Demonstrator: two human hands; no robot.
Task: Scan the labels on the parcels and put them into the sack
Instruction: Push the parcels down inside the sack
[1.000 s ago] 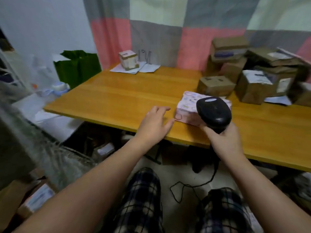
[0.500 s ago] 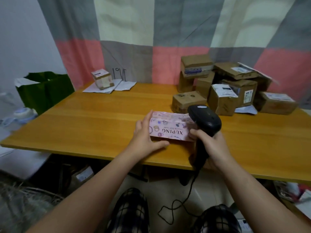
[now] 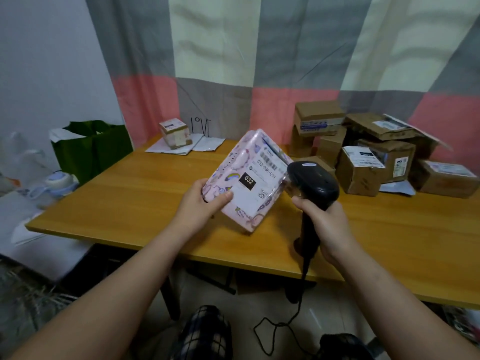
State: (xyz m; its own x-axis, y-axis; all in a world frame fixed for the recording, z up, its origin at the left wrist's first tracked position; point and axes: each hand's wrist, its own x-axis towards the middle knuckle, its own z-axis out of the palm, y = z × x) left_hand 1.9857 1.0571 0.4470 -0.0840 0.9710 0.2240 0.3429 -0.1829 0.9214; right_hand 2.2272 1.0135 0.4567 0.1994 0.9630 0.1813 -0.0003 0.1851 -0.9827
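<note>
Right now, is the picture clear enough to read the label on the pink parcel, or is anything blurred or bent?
Head view: the pink parcel is sharp, 032 on its label reads plainly; the boxes behind look softer; the curtain stripes lean outward toward the corners, wide-lens bending; light is dim and even, faint sheen on the scanner.

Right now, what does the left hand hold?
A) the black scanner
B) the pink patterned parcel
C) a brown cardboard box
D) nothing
B: the left hand grips the pink parcel by its lower left edge, label side towards the camera, while the right hand holds the scanner.
</note>
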